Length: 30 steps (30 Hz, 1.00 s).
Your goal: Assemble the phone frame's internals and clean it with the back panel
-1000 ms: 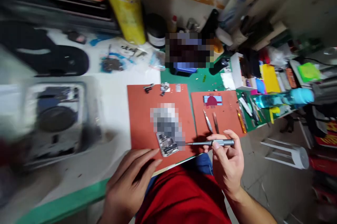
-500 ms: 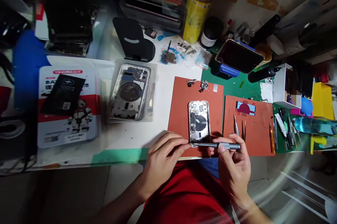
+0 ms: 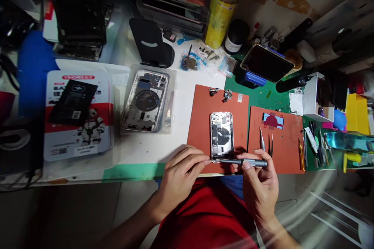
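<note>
An opened phone housing (image 3: 222, 136) with its inner parts bare lies on a brown work mat (image 3: 201, 124). My right hand (image 3: 260, 182) is closed round a grey screwdriver (image 3: 251, 162), held level across the lower end of the housing and pointing left. My left hand (image 3: 182, 177) is closed, thumb and forefinger pinched at the screwdriver's tip by the housing's lower left corner. Whatever sits between those fingertips is too small to make out. Small phone parts (image 3: 227, 95) rest near the mat's top edge.
Tweezers (image 3: 270, 145) and a silver pen-like tool (image 3: 262, 139) lie on a second brown mat (image 3: 288, 159) at right. Another phone housing (image 3: 146, 101) is at left, beside a battery package (image 3: 78, 143). A phone on a stand (image 3: 265, 62) and a yellow can (image 3: 219, 23) stand behind.
The view has shifted slightly, so the things at left appear a little further right. Both hands keep the same pose, with the screwdriver still at the housing's lower end.
</note>
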Available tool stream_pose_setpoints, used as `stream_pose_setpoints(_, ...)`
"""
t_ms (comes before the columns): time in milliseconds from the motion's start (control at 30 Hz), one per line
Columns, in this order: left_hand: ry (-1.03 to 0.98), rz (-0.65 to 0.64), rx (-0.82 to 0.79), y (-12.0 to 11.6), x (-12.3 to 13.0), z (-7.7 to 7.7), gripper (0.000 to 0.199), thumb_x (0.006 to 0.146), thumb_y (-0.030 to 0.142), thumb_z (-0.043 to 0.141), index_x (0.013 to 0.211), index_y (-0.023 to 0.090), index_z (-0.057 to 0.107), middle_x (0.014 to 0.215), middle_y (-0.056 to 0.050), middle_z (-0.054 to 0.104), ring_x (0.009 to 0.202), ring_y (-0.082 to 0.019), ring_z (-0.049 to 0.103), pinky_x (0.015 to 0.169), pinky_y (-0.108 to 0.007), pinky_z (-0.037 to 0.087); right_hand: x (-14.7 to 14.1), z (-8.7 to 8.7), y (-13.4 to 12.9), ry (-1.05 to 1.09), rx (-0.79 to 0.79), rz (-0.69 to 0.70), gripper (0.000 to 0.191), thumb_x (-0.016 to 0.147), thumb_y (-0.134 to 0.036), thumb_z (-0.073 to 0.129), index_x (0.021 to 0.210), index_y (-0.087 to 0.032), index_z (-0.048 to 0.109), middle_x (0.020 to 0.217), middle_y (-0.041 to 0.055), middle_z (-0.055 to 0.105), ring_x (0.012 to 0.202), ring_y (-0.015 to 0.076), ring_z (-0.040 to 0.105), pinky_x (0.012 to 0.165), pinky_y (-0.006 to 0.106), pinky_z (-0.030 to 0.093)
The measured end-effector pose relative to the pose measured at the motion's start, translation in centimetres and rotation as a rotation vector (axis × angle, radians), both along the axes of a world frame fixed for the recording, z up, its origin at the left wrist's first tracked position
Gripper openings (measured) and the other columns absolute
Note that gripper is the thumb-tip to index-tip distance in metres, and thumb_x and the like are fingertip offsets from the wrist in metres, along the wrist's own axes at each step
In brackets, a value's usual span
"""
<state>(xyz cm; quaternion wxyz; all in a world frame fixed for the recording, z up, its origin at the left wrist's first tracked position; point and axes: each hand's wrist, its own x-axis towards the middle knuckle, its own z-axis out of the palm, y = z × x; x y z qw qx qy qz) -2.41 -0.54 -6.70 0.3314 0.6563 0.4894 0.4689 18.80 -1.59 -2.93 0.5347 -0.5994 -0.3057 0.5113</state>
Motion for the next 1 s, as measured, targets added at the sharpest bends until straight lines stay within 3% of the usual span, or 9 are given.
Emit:
stream_pose_setpoints(667, -0.015, -0.005, 0.005, 0.6, -0.1, 0.6, 0.02, 0.096, 0.003, 0.074, 0.104, 0.022, 0.076, 0.09, 0.0, 0.078, 0.084, -0.013, 0.072, 0.075, -0.024, 0.06, 0.5, -0.2, 0.0, 0.041, 0.003, 0.044, 0.034, 0.097, -0.027, 0.081, 0.125, -0.026, 0.062, 0.105, 0.0059, 0.082, 0.075, 0.0203, 0.078, 0.068, 0.035, 0.065)
stream_pose_setpoints(1000, -0.026, -0.015, -0.01, 0.6, -0.3, 0.6, 0.02, 0.097, 0.003, 0.072, 0.103, 0.022, 0.076, 0.09, 0.0, 0.078, 0.084, -0.013, 0.072, 0.074, -0.025, 0.061, 1.2, -0.4, -0.2, -0.077, 0.027, 0.1, 0.039, 0.096, -0.03, 0.082, 0.128, -0.027, 0.059, 0.108, 0.0086, 0.084, 0.083, 0.0217, 0.077, 0.077, 0.037, 0.061)
